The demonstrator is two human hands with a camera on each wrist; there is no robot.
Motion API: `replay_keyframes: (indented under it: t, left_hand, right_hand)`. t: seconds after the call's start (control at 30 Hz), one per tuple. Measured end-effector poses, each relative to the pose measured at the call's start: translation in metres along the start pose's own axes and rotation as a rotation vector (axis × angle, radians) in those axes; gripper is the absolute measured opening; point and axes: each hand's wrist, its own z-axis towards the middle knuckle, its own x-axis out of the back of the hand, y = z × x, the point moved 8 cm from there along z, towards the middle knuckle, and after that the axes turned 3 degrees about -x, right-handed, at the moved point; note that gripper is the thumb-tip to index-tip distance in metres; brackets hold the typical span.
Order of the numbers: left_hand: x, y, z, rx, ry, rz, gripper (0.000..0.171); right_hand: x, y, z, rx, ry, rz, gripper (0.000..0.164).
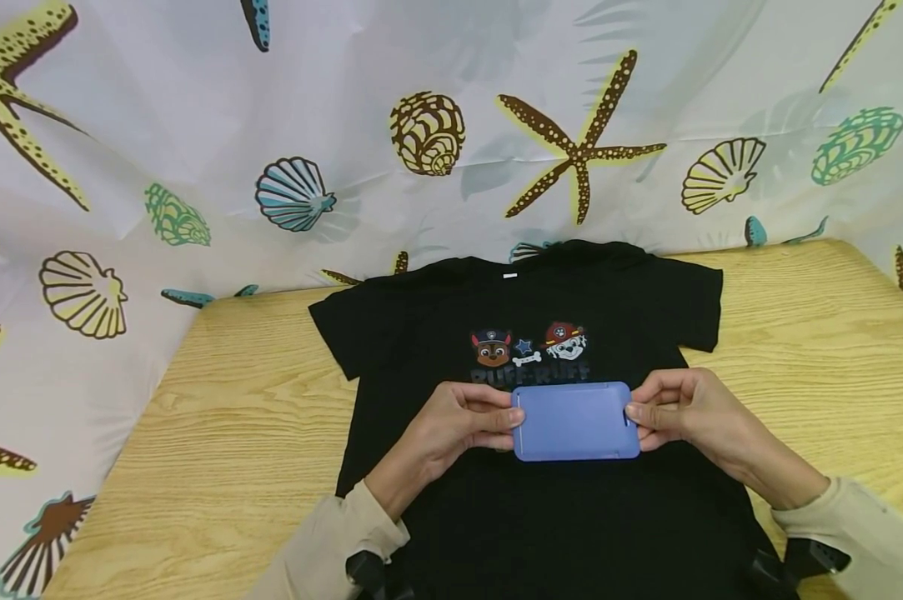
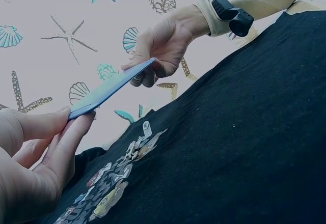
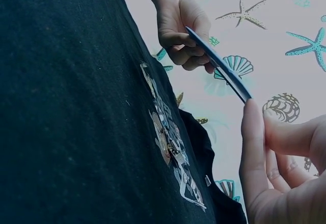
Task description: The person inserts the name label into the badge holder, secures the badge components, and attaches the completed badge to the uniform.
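A flat blue card holder with rounded corners lies lengthwise between my two hands, above a black T-shirt. My left hand pinches its left end, thumb on top and fingers beneath. The other end, which has a small slot, is pinched by my right hand. In the left wrist view, the card holder appears nearly edge-on and raised off the shirt. From the right wrist, its thin edge shows between both hands. Beneath it, the shirt's cartoon dog print is partly covered.
The shirt is spread flat on a wood-grain table, collar towards the back. Behind and to the left hangs a white cloth printed with shells and starfish. A small dark device sits at each sleeve cuff.
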Motion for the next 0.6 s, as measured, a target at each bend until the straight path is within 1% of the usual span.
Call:
replay_keyframes:
  t: [0.23, 0.6]
  left_hand:
    - [-0.0001, -0.0014, -0.0010, 0.007, 0.009, -0.001, 0.012]
    - [-0.0020, -0.0031, -0.0012, 0.008, 0.004, -0.011, 0.013]
  right_hand:
    - [-0.0004, 0.0010, -0.0001, 0.009, -0.004, 0.000, 0.011]
    - [-0.0017, 0.0053, 0.0004, -0.004, 0.003, -0.007, 0.012]
